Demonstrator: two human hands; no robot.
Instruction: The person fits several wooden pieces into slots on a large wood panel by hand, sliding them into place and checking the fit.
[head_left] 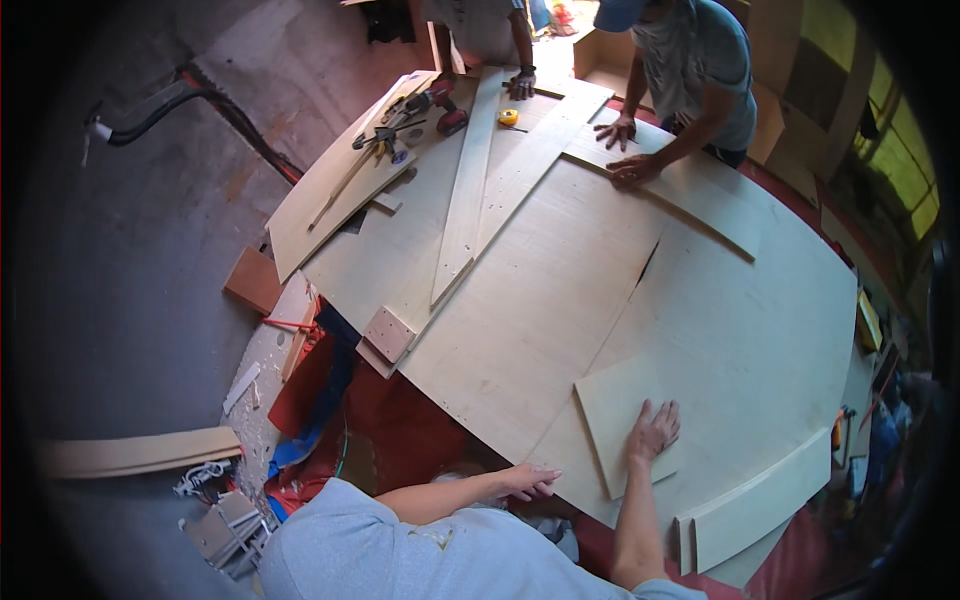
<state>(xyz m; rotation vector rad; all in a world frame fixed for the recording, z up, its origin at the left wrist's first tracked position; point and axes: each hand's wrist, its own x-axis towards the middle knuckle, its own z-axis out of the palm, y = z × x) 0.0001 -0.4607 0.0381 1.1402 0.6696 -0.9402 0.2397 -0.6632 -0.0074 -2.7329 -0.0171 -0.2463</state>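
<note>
On broad pale sheet (540, 330): smooth, squarish wooden panel (608, 418).

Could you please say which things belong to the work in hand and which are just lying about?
Apparently in hand:
small panel under the right hand
wooden surface beneath it, left hand near its edge

Seemingly lying about:
red drill
yellow tape measure
stacked boards, lower right
</note>
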